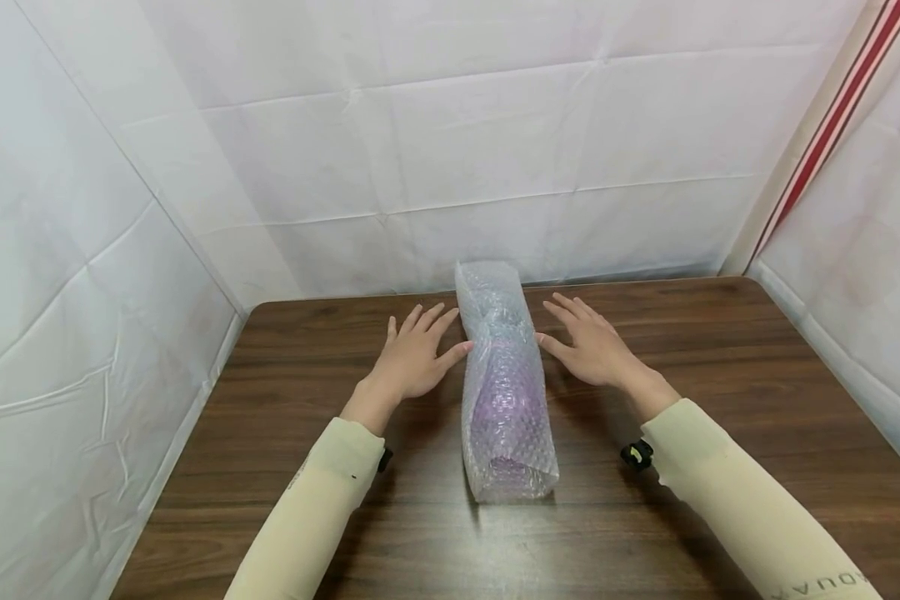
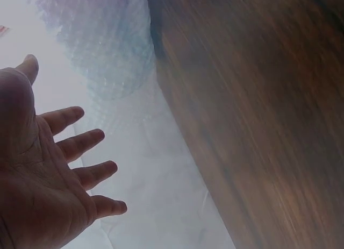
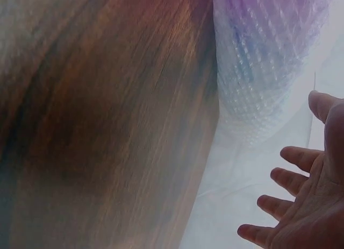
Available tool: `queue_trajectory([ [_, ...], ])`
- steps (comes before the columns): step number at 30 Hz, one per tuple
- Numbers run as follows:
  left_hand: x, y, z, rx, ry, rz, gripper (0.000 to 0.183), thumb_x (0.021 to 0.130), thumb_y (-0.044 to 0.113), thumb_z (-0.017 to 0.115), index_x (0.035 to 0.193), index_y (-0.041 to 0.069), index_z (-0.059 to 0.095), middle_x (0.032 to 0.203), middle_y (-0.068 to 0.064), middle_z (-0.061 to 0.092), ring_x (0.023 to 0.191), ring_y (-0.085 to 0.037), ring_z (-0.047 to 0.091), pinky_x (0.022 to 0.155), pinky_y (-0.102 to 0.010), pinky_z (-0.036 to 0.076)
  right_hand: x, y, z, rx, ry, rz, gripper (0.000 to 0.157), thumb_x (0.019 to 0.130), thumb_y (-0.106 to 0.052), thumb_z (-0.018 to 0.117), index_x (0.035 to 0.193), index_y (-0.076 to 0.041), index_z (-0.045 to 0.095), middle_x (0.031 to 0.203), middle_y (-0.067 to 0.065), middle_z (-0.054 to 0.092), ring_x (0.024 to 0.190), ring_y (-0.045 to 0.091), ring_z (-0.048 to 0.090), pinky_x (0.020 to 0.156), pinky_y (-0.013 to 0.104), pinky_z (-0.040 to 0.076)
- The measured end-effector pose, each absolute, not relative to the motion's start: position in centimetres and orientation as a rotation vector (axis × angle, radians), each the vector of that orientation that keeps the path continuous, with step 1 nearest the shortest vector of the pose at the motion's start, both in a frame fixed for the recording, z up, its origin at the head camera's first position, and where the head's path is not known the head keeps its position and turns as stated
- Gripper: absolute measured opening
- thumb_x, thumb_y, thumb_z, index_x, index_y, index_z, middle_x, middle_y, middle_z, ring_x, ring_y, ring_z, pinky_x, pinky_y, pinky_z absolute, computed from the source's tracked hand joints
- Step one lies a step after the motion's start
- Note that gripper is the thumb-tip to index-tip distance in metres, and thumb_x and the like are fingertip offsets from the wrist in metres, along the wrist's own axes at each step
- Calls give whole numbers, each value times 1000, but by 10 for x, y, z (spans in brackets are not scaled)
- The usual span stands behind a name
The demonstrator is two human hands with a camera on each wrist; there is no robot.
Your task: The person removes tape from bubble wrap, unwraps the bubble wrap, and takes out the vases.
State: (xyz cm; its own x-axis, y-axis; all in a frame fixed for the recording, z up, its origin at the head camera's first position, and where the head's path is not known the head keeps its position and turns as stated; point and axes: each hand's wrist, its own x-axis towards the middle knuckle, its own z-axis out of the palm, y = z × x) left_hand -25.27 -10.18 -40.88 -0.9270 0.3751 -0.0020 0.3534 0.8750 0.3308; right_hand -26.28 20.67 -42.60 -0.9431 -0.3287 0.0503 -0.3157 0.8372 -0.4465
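A long bundle of bubble wrap (image 1: 506, 392) lies lengthwise on the table, its far end reaching the back edge. Something purple and pale blue shows through the wrap; its kind cannot be made out. On the left side of the bundle is my left hand (image 1: 412, 354), fingers spread and straight, thumb tip close by the wrap. My right hand (image 1: 592, 346) mirrors it on the other side, also with spread fingers. Both wrist views show the left palm (image 2: 43, 173) and right palm (image 3: 312, 206) with nothing in them, beside the wrapped bundle (image 3: 258, 66).
The dark wood-grain table (image 1: 285, 433) has rounded far corners. White sheeting (image 1: 420, 150) hangs behind it and along both sides. A red-striped band (image 1: 832, 142) runs down the back right corner. A small black device (image 1: 636, 455) sits by the right cuff.
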Motion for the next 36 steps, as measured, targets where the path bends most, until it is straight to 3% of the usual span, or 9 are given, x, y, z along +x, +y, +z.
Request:
queue_trajectory([
  [14, -231, -90, -405, 655, 2973, 545, 80, 103, 71, 37, 164, 20, 33, 169, -6, 33, 158, -32, 27, 126, -67, 17, -244, 197, -424, -626, 2914, -834, 71, 108, -51, 50, 164, -11, 31, 173, 11, 20, 160, 41, 13, 124, 70, 19],
  [25, -219, -78, -395, 722, 2995, 516, 77, 103, 70, 38, 160, 19, 41, 164, -6, 40, 154, -32, 35, 125, -61, 30, -235, 186, -419, -685, 2862, -970, 68, 107, -47, 53, 161, -9, 36, 169, 14, 29, 154, 41, 31, 121, 66, 30],
  [31, -212, -69, -386, 751, 3004, 522, 75, 103, 69, 41, 153, 14, 51, 154, -8, 51, 143, -33, 47, 112, -54, 49, -231, 174, -416, -712, 2874, -1026, 62, 105, -43, 60, 156, -10, 45, 162, 17, 39, 144, 41, 43, 110, 63, 45],
  [36, -210, -63, -384, 777, 3029, 497, 66, 104, 61, 50, 144, 10, 61, 143, -10, 59, 129, -31, 58, 104, -49, 55, -228, 165, -415, -685, 2906, -1011, 59, 103, -43, 63, 153, -14, 51, 152, 17, 47, 136, 40, 46, 105, 62, 46],
])
